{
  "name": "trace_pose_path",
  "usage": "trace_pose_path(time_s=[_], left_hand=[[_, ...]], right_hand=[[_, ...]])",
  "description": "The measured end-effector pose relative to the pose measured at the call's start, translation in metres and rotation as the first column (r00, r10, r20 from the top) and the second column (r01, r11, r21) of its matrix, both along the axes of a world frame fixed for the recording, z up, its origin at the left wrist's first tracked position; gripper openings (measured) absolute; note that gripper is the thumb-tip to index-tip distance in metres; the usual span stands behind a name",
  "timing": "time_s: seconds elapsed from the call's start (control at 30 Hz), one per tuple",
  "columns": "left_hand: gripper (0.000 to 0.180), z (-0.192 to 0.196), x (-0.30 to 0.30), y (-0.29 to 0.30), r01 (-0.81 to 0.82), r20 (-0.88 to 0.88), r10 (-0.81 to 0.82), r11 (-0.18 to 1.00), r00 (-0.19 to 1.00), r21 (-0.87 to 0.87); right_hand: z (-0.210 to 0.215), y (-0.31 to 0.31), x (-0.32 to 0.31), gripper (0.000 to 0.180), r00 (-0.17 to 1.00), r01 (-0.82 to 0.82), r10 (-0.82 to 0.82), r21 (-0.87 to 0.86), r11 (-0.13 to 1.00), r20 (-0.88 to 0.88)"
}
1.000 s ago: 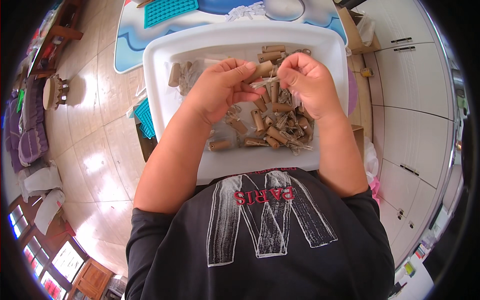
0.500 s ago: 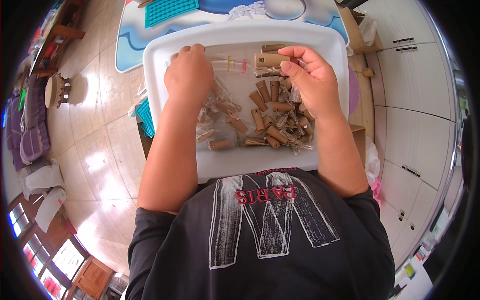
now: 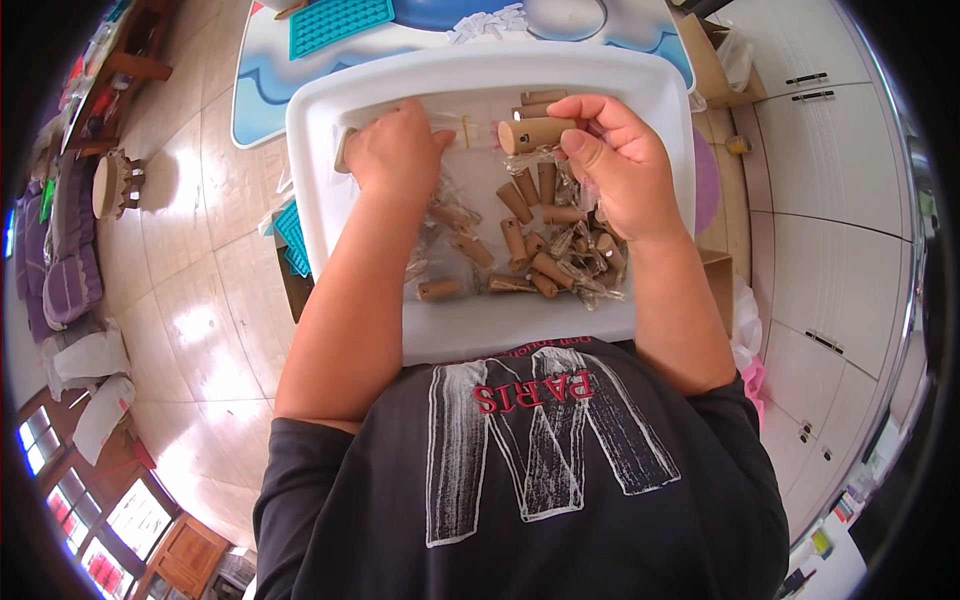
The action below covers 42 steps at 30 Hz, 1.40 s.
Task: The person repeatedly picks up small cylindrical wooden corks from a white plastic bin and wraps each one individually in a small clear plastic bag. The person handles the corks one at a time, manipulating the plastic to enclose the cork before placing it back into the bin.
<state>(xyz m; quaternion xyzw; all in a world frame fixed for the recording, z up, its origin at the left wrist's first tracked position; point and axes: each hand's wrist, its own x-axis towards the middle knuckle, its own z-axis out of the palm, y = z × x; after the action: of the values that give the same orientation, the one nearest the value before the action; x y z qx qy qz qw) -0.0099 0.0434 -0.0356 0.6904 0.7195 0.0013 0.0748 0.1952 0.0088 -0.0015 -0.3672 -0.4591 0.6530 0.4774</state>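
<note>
My right hand point(image 3: 625, 165) pinches a brown cardboard tube point(image 3: 530, 135) between thumb and fingers, at the far right of a white plastic tub point(image 3: 480, 330). At the tub's far left, my left hand point(image 3: 400, 150) is closed with its fingers bent down. Its fingertips are hidden, and I cannot make out what they hold. Beside its outer edge shows the pale end of a roundish thing point(image 3: 346, 150). Clear plastic with a yellow band point(image 3: 466, 131) lies between the hands. Several more brown tubes point(image 3: 513, 242), many with clear plastic wrapping point(image 3: 580, 250), lie loose below both hands.
The tub's raised white rim point(image 3: 480, 62) surrounds the pieces. Beyond it, a blue-and-white table point(image 3: 270, 75) carries a teal grid tray point(image 3: 338, 25) and a pile of white pieces point(image 3: 490, 22). Cardboard boxes point(image 3: 718, 290) and white cabinets point(image 3: 820, 170) stand to the right.
My left hand has shifted a little to the right and turned, uncovering the pale roundish end beside it. The tube in my right hand has tilted and dropped slightly nearer.
</note>
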Motion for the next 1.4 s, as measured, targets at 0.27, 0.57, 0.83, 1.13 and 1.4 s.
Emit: trace_pose_path(time_s=[0.27, 0.57, 0.83, 1.13, 1.4], left_hand=[[0.035, -0.007, -0.001, 0.000, -0.005, -0.011, 0.006, 0.998, 1.000, 0.056], [0.039, 0.035, 0.014, -0.019, 0.125, 0.362, -0.433, 0.766, 0.826, 0.631], [0.030, 0.038, 0.038, -0.032, -0.019, 0.863, -0.331, 0.930, 0.382, 0.366], [0.023, 0.040, 0.032, -0.033, -0.031, 0.964, -0.043, 0.999, -0.261, 0.037], [0.031, 0.039, 0.024, -0.037, 0.091, 0.999, 0.014, 0.996, -0.034, -0.011]], right_hand=[[-0.008, 0.005, 0.011, 0.026, 0.841, -0.276, 0.138, -0.196, 0.941, -0.523], [-0.022, 0.013, 0.013, 0.027, 0.677, -0.419, 0.084, -0.289, 0.861, -0.731], [-0.023, 0.001, -0.007, 0.026, 0.823, -0.373, 0.099, -0.400, 0.837, -0.560], [-0.012, 0.002, -0.014, 0.024, 0.973, -0.188, 0.109, -0.424, 0.886, -0.204], [0.001, -0.004, -0.018, 0.027, 0.984, 0.138, -0.141, 0.029, 0.990, 0.111]])
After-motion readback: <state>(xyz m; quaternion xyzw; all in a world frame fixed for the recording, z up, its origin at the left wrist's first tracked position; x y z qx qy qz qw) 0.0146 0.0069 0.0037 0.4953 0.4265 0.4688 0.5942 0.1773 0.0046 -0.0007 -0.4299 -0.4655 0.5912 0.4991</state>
